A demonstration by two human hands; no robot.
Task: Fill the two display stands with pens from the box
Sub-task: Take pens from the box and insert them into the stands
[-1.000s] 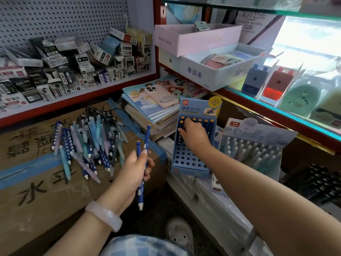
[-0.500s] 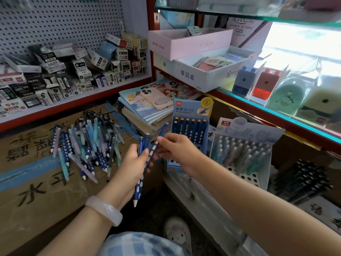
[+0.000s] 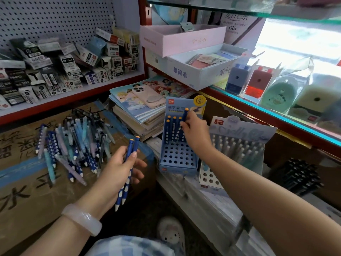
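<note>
1. On the low shelf at centre stands a blue display stand [image 3: 178, 159]. A few dark blue pens are in its back row, and most of its holes are empty.
2. Right hand [image 3: 195, 132] pinches one dark blue pen [image 3: 185, 115] upright over the back row, orange cap up. It looks about to be seated.
3. Left hand [image 3: 118, 169] grips two spare dotted blue pens [image 3: 129, 172], tips pointing down.
4. To the right, touching the blue stand, a pale display stand [image 3: 238, 143] is mostly filled with light pens. Its front holes are still bare.
5. At left, loose pens [image 3: 73, 146] lie heaped on a cardboard box [image 3: 27, 191].
6. Judged step: filling the blue stand. Next, the tip must line up with a free hole, then another pen passes across from the left hand.
</note>
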